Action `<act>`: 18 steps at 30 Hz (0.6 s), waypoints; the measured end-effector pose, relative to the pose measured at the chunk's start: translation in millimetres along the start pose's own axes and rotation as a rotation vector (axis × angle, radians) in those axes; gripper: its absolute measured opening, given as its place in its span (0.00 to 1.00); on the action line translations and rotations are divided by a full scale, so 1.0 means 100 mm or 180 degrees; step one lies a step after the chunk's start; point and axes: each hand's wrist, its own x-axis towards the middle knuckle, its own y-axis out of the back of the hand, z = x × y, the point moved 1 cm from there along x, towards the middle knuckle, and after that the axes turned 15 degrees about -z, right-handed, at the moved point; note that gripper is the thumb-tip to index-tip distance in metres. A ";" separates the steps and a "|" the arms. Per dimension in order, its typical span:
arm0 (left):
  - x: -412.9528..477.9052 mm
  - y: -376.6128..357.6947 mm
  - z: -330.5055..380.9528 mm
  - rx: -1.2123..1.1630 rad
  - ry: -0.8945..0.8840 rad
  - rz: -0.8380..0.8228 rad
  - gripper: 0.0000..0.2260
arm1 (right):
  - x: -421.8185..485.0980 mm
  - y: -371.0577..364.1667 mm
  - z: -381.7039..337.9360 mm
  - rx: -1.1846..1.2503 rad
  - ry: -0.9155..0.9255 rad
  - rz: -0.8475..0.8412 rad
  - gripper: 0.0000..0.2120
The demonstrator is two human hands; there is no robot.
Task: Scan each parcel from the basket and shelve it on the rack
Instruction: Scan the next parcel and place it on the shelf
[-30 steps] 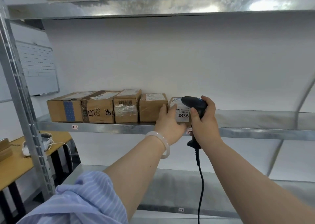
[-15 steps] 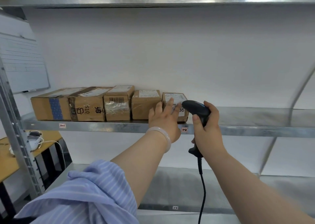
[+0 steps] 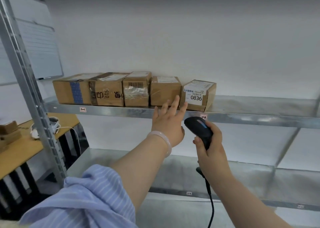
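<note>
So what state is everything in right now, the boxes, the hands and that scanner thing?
0836 parcel: on the shelf, rightmost, set askew, not held.
Four other parcels: lined up in a row to its left.
Left hand: open, fingers spread, empty.
Right hand: closed around the scanner.
Scanner: held below the shelf edge, cord hanging down.

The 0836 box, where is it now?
The 0836 box sits on the shelf, rightmost of five boxes, just beyond the open left hand.

scanner [image 3: 199, 129] cable cut off below, parcel label [image 3: 194, 93] small print illegible
</note>
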 end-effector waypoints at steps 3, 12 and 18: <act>-0.02 0.04 -0.04 -0.0033 -0.0023 0.0015 0.35 | 0.10 0.03 -0.06 0.0043 -0.0011 0.0162 0.24; 0.21 0.34 0.24 0.0266 -0.0274 0.0160 0.35 | 0.26 0.39 -0.19 0.0341 0.0001 0.0553 0.25; 0.55 0.40 0.49 0.0392 -0.0299 -0.0004 0.35 | 0.19 0.61 -0.08 0.0191 -0.0063 0.0485 0.26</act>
